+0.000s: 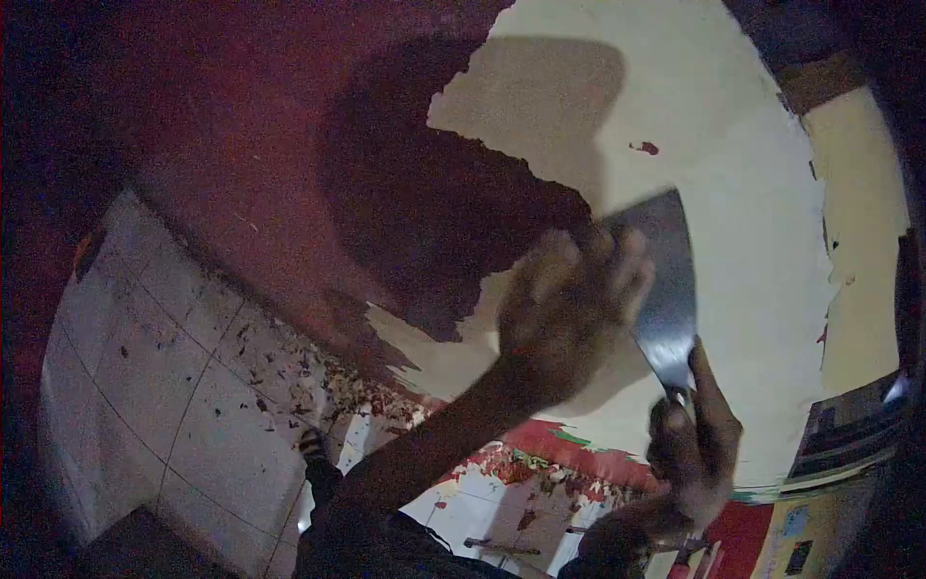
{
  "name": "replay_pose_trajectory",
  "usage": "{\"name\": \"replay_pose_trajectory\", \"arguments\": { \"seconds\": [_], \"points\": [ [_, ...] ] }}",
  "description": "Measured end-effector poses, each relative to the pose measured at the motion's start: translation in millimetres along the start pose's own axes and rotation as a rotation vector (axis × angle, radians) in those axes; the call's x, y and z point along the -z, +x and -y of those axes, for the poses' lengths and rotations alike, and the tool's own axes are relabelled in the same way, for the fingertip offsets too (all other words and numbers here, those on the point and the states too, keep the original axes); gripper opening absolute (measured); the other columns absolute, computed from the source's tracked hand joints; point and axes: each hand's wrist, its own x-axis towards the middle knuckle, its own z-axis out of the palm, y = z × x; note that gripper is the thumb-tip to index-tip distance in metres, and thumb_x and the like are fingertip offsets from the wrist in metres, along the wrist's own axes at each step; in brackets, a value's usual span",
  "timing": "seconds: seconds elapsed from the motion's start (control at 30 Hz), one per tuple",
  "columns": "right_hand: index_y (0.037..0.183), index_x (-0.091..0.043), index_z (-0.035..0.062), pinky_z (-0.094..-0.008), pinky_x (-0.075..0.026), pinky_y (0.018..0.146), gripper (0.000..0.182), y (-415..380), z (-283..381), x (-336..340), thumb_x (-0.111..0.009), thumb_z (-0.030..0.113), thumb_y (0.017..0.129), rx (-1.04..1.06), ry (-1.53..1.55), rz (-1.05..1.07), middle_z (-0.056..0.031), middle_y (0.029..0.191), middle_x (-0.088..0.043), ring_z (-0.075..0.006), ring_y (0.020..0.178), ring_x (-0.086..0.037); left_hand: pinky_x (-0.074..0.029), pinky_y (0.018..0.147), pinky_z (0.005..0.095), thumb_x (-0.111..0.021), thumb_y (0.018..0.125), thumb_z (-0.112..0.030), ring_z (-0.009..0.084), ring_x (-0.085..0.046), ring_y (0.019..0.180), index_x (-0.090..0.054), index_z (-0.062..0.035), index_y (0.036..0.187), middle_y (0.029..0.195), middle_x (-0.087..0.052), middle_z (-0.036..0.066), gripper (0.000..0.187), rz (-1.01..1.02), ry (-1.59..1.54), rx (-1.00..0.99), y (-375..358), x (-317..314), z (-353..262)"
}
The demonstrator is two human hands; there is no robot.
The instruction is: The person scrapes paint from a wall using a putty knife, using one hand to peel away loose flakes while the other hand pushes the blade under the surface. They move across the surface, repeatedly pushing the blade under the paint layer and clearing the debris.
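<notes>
My right hand is wrapped round the handle of a wide metal scraper, its blade pointing up against the wall. My left hand is blurred, beside the blade's left edge, in front of the wall; its fingers are bent, and whether they hold anything cannot be made out. Dark red paint covers the wall at the left, ending in a ragged edge. Pale bare wall shows at the right, with a small red scrap left on it.
Paint flakes lie scattered on the tiled floor along the wall's foot. A foot in a sandal stands near them. A yellowish surface borders the pale wall at the right. A shadow falls across the wall.
</notes>
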Motion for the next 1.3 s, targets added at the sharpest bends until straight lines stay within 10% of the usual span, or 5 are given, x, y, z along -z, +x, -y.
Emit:
{"name": "replay_pose_trajectory", "arguments": {
  "seconds": [0.27,0.67,1.3],
  "points": [
    [0.128,-0.043,0.0011,-0.0259,-0.044,0.055,0.049,-2,17,-1,-0.053,0.022,0.085,-0.016,-0.075,0.018,-0.0169,0.094,-0.064,-0.0097,0.059,-0.055,-0.018,0.108,0.0399,-0.042,0.09,-0.036,0.0234,-0.038,0.122,-0.05,-0.0029,0.113,0.121,-0.049,0.014,0.041,-0.014,0.035,0.037,0,-3,1],
    [0.133,-0.033,0.0002,-0.0187,-0.03,0.041,0.066,-21,-33,2,-0.055,0.036,0.082,-0.005,-0.032,0.02,0.0033,0.061,-0.046,-0.0032,0.047,-0.037,-0.018,0.109,0.0373,-0.04,0.09,-0.036,0.0246,-0.039,0.121,-0.047,0.0028,0.116,0.121,-0.048,0.018,0.048,0.124,-0.144,-0.009,-19,10,3],
    [0.127,-0.043,-0.0013,-0.022,-0.037,0.049,0.049,-11,-16,-55,-0.056,0.021,0.085,-0.042,0.086,-0.001,-0.0005,0.066,-0.053,-0.0059,0.055,-0.045,-0.021,0.107,0.0424,-0.041,0.09,-0.035,0.027,-0.04,0.121,-0.05,-0.0024,0.114,0.12,-0.05,0.015,0.041,-0.09,-0.05,0.019,-34,17,-29]
  ]
}}
